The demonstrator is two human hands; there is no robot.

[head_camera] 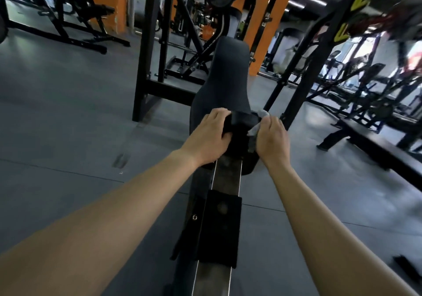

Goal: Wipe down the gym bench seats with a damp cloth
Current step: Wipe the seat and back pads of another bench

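1. Bench seat (225,78) stretches away from you, and both of your hands are at its near end, above the bare metal rail (228,174).
2. Your left hand (210,135) curls round the pad's near left corner, steadying it.
3. Your right hand (271,140) clutches the pale cloth (263,113) against the near right edge.
4. Wiping looks under way at this end only. No sheen shows whether the far length is done, and the second bench (376,149) on your right probably still awaits you.

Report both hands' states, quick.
Left hand: fingers curled round the black bench part.
Right hand: fingers gripping the grey cloth.
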